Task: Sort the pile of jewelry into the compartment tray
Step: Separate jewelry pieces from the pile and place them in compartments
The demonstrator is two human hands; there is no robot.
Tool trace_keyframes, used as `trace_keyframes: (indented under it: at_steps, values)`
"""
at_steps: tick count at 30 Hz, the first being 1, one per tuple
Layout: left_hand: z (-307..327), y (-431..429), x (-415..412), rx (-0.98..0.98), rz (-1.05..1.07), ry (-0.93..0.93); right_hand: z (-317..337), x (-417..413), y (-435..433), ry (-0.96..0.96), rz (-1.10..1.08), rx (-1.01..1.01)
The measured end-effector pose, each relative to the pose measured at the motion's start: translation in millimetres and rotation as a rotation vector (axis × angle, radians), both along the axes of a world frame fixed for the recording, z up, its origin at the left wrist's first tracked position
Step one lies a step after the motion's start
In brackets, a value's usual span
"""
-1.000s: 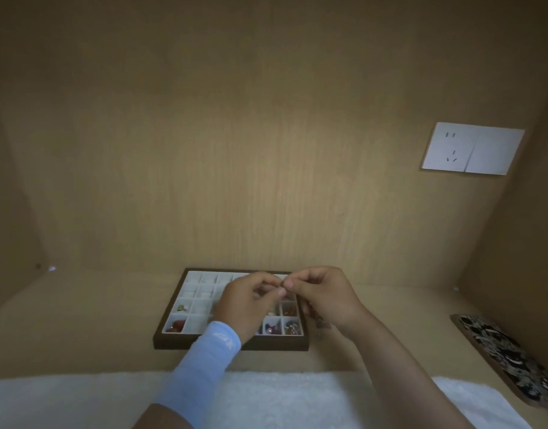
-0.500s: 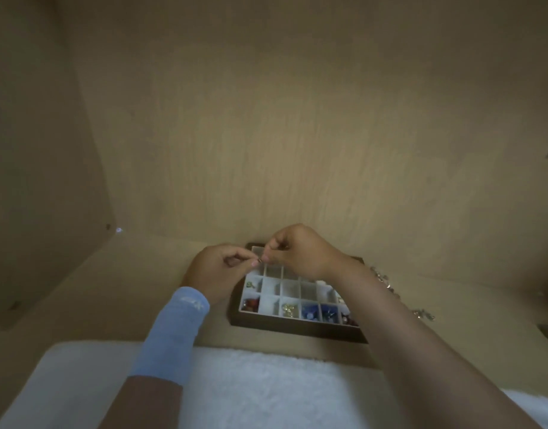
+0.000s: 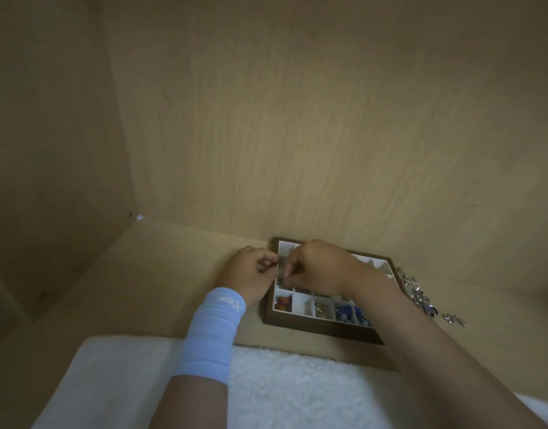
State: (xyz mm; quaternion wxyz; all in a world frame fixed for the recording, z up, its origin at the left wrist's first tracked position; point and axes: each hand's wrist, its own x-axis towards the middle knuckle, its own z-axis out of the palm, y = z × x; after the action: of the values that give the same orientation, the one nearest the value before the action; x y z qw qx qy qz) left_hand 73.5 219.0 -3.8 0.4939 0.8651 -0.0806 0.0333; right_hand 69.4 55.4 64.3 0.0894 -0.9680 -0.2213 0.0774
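Left hand [image 3: 251, 272], right hand [image 3: 317, 267]: both grips pinched one small blurred piece [image 3: 282, 267] over compartment tray [image 3: 325, 331]. Risk: slackened pinch could have dropped it in wrong compartment.

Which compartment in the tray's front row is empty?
The second compartment from the left: bare white inside, between the red-orange pieces and the gold pieces.

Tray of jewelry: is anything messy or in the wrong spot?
Yes. A tangled pile of jewelry lies loose on the shelf right of the compartment tray, with a few bits apart from it, not yet sorted. The left hand and right hand pinch one small piece.
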Motion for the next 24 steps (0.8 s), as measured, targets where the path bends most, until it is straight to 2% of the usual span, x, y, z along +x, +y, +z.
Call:
trace_keyframes:
  at_steps: [7,10,13,17,24]
  values:
    - [3.3,-2.8,-5.2,0.053,0.024,-0.018,-4.6,-2.7,3.9,-0.047,-0.003,-0.015]
    - [5.5,-4.3,-9.3,0.109,0.052,-0.053,-2.2,-8.1,-4.4,-0.014,-0.006,0.066]
    - [9.3,-7.0,-13.0,0.191,0.087,-0.183,5.6,-17.0,-23.5,-0.013,-0.026,0.166]
    - [18.7,-18.4,-19.6,0.241,0.084,-0.335,20.2,-29.2,-72.5,-0.018,-0.143,0.262]
    - [39.3,-87.9,-37.1,0.273,-0.112,-0.338,28.3,-34.3,-187.7,-0.157,-0.415,0.314]
